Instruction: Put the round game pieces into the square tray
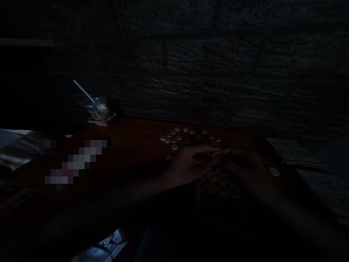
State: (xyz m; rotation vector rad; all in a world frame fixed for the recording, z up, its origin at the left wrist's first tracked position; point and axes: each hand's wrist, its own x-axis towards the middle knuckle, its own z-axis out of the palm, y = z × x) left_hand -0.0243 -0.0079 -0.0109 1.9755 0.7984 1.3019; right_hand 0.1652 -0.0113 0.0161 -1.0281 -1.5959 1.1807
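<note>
The picture is very dark. My left hand [187, 163] reaches in over the table with its fingers curled. A pale round Chinese chess piece [217, 155] shows at its fingertips, where my right hand [241, 160] meets it, fingers bent together. Another round piece [196, 160] shows inside the curl of the left hand. Below both hands, several chess pieces [212, 177] lie close together in rows; what they rest on is too dark to make out. Behind the hands, more chess pieces [174, 140] are scattered on the reddish wooden table [131, 145].
A clear plastic cup [99, 109] with a straw stands at the back left, near a dark stone-like wall [174, 65]. One pale disc [274, 171] lies right of my right hand. Flat printed boxes or books [297, 151] are at the right edge. A blurred-out item [79, 163] lies left.
</note>
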